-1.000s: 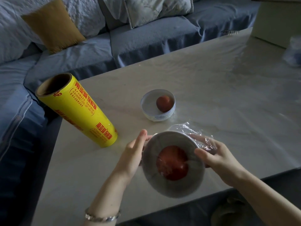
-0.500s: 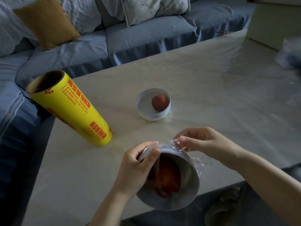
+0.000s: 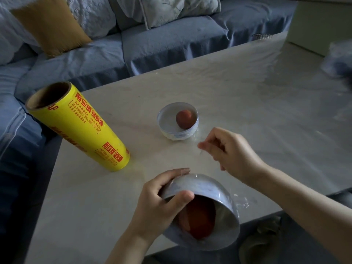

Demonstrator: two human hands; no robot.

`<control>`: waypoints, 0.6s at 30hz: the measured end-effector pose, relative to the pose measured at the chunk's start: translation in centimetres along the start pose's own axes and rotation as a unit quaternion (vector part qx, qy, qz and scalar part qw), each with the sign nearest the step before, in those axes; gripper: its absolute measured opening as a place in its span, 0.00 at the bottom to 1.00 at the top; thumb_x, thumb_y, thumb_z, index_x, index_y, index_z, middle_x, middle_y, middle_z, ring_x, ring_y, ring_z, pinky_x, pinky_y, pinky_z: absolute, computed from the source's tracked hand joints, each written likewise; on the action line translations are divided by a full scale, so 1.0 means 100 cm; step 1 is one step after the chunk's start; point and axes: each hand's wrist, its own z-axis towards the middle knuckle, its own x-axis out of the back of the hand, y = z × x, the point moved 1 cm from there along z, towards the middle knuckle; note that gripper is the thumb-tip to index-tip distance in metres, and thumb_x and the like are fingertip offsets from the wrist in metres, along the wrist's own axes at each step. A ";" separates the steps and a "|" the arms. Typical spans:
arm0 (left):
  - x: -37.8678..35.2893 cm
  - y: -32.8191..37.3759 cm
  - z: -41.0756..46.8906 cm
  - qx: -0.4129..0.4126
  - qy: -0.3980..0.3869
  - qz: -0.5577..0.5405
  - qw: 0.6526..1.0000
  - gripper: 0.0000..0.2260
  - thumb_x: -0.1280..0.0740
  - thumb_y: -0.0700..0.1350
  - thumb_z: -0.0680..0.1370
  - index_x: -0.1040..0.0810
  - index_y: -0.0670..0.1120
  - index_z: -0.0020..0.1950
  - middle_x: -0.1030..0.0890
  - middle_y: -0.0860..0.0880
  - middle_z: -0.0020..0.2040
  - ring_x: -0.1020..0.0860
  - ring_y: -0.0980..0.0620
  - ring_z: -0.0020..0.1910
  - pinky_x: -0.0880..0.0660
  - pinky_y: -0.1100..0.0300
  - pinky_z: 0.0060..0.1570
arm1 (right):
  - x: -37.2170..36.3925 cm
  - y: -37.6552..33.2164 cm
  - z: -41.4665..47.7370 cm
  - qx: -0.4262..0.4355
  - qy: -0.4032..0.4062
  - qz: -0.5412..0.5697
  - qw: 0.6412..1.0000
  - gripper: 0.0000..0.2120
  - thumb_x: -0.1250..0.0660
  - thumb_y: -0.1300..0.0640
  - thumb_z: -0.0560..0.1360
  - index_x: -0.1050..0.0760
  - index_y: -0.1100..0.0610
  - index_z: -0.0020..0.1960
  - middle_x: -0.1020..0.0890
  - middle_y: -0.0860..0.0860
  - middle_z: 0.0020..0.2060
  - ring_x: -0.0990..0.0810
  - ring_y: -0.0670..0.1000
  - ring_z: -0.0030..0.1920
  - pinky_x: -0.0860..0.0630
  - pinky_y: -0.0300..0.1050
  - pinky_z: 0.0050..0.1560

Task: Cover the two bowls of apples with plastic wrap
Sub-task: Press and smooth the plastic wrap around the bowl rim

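My left hand (image 3: 158, 208) grips the near bowl (image 3: 209, 189) by its rim and tips its mouth toward me, above the table's front edge. A red apple (image 3: 200, 220) shows inside under clear plastic wrap. My right hand (image 3: 228, 151) is lifted above and behind this bowl, fingertips pinched on a thin strand of wrap. A second white bowl (image 3: 177, 130) with a smaller apple (image 3: 184, 118) stands on the table farther back, wrap stretched over it. The yellow plastic wrap roll (image 3: 80, 128) lies on the left of the table.
The pale table (image 3: 247, 103) runs back to a blue sofa (image 3: 171, 39) with a mustard cushion (image 3: 49, 25) and grey pillows. A pale green box (image 3: 320, 23) and a crumpled clear bag (image 3: 339, 58) sit at the far right.
My left hand has tilted the near bowl further toward me. My right hand has left the bowl's rim and risen up and back, drawing out a strand of wrap.
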 end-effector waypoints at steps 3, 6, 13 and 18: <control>0.001 0.009 -0.002 -0.042 0.000 -0.012 0.999 0.21 0.28 0.66 0.57 0.19 0.63 0.49 0.17 0.65 0.48 0.20 0.65 0.48 0.28 0.74 0.45 | -0.014 0.007 -0.002 -0.015 -0.018 0.000 1.000 0.13 0.33 0.53 0.74 0.30 0.61 0.38 0.28 0.51 0.26 0.32 0.45 0.25 0.34 0.31 0.23; 0.001 0.012 -0.004 -0.060 -0.007 -0.022 0.998 0.25 0.31 0.71 0.59 0.21 0.65 0.53 0.18 0.65 0.49 0.20 0.64 0.49 0.27 0.73 0.46 | -0.022 0.016 -0.002 -0.027 -0.045 -0.013 0.999 0.14 0.32 0.51 0.73 0.30 0.59 0.36 0.28 0.48 0.26 0.33 0.45 0.27 0.34 0.35 0.28; -0.001 0.005 -0.008 -0.069 -0.004 -0.021 0.997 0.24 0.33 0.71 0.61 0.20 0.62 0.52 0.18 0.66 0.49 0.20 0.64 0.49 0.27 0.74 0.45 | -0.021 0.038 -0.003 -0.104 -0.115 0.006 0.988 0.09 0.25 0.52 0.66 0.24 0.53 0.33 0.24 0.46 0.23 0.30 0.41 0.24 0.32 0.36 0.30; 0.004 0.007 -0.008 -0.065 0.024 0.003 0.998 0.19 0.35 0.72 0.64 0.20 0.66 0.49 0.18 0.67 0.46 0.21 0.66 0.49 0.29 0.76 0.46 | 0.022 0.032 -0.008 -0.053 0.104 -0.026 0.993 0.10 0.31 0.58 0.71 0.25 0.44 0.36 0.20 0.42 0.33 0.21 0.42 0.35 0.29 0.27 0.37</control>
